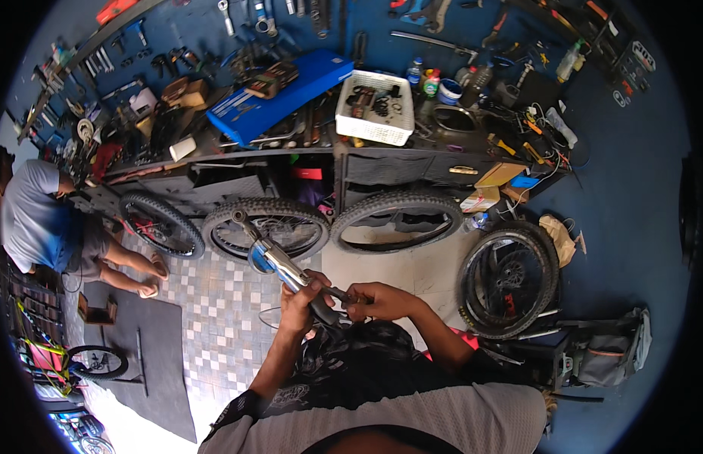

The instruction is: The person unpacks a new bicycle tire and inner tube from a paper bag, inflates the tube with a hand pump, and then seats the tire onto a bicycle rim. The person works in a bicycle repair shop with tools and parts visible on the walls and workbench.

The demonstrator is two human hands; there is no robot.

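Observation:
In front of my body I hold a silver, gun-shaped tool (285, 268) with a dark grip. Its long barrel points up and to the left, and a blue and silver round part sits beside the barrel. My left hand (297, 304) is wrapped round the tool's body just above the grip. Close to its rear end, the fingers of my right hand (381, 300) are closed on a small dark piece at the tool, which they partly hide. A thin cable or hose loops beside my left wrist.
Bike wheels (510, 280) and a loose tyre (397, 221) lean below the cluttered workbench. On it are a blue box (291, 94) and a white basket (375, 132). Another person (45, 219) stands at the far left. A dark mat (151, 363) and bikes lie beyond my left arm.

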